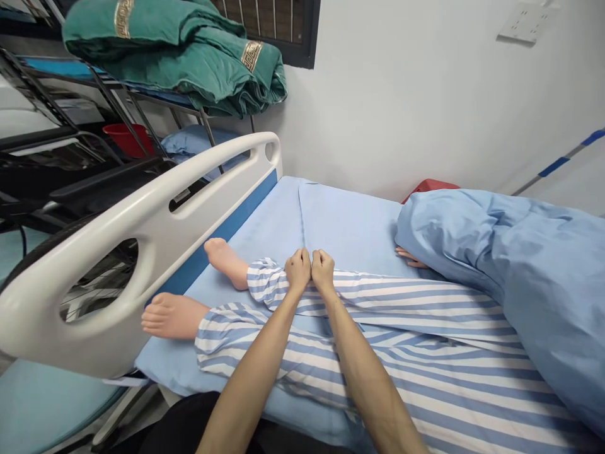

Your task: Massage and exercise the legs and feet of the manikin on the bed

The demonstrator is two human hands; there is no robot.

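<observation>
My left hand (297, 270) and my right hand (322, 271) are closed side by side in fists on the blue-and-white striped pyjama trousers (378, 334) of a figure lying on the bed. The fabric bunches into both fists, near the figure's shins. Two bare feet stick out of the trouser cuffs to the left: the upper foot (225, 263) and the lower foot (172, 316). A blue quilt (510, 284) covers the figure's upper body, with a bare hand (410, 256) showing at its edge.
A white bed rail (118, 252) runs along the bed's left side, over a light blue sheet (345, 221). Behind it stand a metal rack with green folded quilts (174, 57), a red basin (126, 139) and a blue pillow (193, 142). The wall is at the far side.
</observation>
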